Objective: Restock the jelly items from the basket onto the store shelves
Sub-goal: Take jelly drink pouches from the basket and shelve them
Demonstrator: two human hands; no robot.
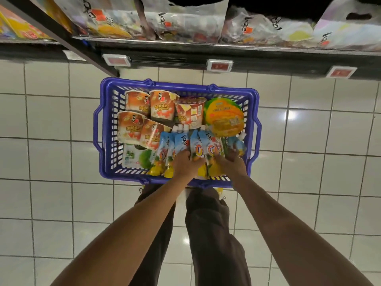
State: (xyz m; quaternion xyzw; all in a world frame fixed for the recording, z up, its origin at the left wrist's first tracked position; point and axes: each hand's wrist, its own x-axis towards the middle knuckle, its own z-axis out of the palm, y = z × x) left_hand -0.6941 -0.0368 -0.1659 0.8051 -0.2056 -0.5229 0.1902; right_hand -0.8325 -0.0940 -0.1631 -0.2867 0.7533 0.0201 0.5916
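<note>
Both the left hand [186, 164] and right hand [233, 165] grip jelly pouches [197, 141] in the blue basket [175, 84] beside cups [137, 102]

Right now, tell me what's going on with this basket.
A person stands over a blue basket on the tiled floor, below the store shelves. Both hands are down inside it: the left hand and the right hand each grip the spouted jelly pouches along its near side. Nothing is lifted clear yet. The jelly cups and a round orange tub lie untouched farther back, and bagged goods sit on the shelf above.
</note>
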